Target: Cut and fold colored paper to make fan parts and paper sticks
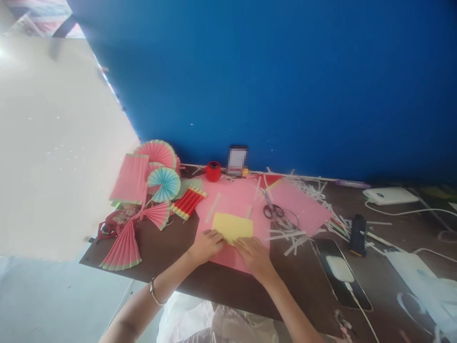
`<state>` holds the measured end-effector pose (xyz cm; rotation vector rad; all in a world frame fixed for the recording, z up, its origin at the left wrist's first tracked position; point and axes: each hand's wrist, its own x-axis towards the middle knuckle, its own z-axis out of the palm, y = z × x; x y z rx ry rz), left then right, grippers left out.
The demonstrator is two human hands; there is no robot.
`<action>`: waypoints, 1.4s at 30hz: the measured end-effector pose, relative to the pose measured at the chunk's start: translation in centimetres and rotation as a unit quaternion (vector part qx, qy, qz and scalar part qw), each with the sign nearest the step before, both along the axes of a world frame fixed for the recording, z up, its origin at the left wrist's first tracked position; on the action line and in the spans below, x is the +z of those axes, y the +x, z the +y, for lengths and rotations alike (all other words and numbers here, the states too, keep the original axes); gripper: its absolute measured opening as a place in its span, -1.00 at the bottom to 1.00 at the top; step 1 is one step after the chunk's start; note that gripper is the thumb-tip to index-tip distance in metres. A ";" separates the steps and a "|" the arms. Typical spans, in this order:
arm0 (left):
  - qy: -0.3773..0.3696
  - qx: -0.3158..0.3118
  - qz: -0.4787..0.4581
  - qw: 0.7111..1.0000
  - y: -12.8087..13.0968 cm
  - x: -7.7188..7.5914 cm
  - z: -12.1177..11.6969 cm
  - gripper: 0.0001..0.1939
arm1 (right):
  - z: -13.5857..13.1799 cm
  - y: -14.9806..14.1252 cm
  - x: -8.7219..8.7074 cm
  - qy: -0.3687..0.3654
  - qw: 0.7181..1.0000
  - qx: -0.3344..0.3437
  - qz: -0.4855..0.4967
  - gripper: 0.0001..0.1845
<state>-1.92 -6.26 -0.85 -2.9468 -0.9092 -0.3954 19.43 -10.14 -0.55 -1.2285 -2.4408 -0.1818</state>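
Note:
A small sheet of yellow paper (pixel 233 226) lies on a larger pink sheet (pixel 233 195) at the middle of the table. Its near edge is held by both hands. My left hand (pixel 207 245) grips the near left corner, fingers curled over it. At the near right part, my right hand (pixel 254 252) has its fingers pressed together on the same edge, which looks slightly rolled or folded. The thumbs are mostly hidden. Pale paper strips lie on the pink sheet beyond the yellow paper. To the right rest scissors (pixel 273 210) with dark handles.
Pleated pink paper fans (pixel 123 245), a blue pleated fan (pixel 164 184) and red folded paper (pixel 189 202) lie left. A red tape roll (pixel 213 171) stands near the blue wall (pixel 271 85). Right are paper scraps (pixel 296 238), a phone (pixel 342 274), cables and a white device (pixel 390 195).

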 end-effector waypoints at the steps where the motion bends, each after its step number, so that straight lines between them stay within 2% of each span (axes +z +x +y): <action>1: -0.013 -0.003 0.007 1.000 0.1 -0.1 0.0 -0.86 | 0.1 -0.3 -0.1 -0.017 1.000 -0.003 -0.002 -0.76; 5: -0.063 0.004 0.005 0.998 -0.2 0.4 0.2 -0.87 | 0.2 -0.5 -0.4 -0.053 0.997 -0.028 0.048 -0.74; 11: -0.155 0.077 -0.052 0.983 -1.4 1.6 0.9 -0.84 | 0.4 0.3 -0.7 -0.144 0.976 -0.043 0.157 -0.75; 14: -0.181 0.102 -0.071 0.976 -1.8 1.6 1.2 -0.83 | 0.6 0.5 -0.8 -0.172 0.964 -0.060 0.196 -0.78; 21: -0.205 0.143 -0.108 0.962 -1.9 1.0 2.0 -0.82 | 1.5 0.5 -1.6 -0.180 0.948 -0.123 0.231 -0.83; 25: -0.194 0.155 -0.077 0.966 -1.7 0.9 2.3 -0.82 | 1.5 0.5 -2.4 -0.174 0.950 -0.137 0.220 -0.83; 31: -0.109 0.182 -0.015 0.977 -1.3 0.6 1.6 -0.80 | 1.5 0.5 -2.8 -0.147 0.954 -0.141 0.219 -0.83; 33: -0.074 0.153 -0.001 0.985 -1.1 0.6 1.1 -0.84 | 1.5 0.4 -2.6 -0.127 0.961 -0.142 0.201 -0.83; 37: -0.058 0.001 0.015 0.998 -0.6 0.7 0.3 -0.85 | 1.0 -0.4 -1.5 -0.055 0.982 -0.143 0.108 -0.86; 38: -0.063 -0.015 0.020 0.998 -0.5 0.8 0.2 -0.86 | 0.7 -0.7 -1.2 -0.033 0.988 -0.132 0.076 -0.87; 42: -0.067 -0.006 0.042 0.997 0.1 1.2 0.1 -0.94 | -0.5 -1.6 -0.6 0.004 0.999 -0.050 -0.009 -0.78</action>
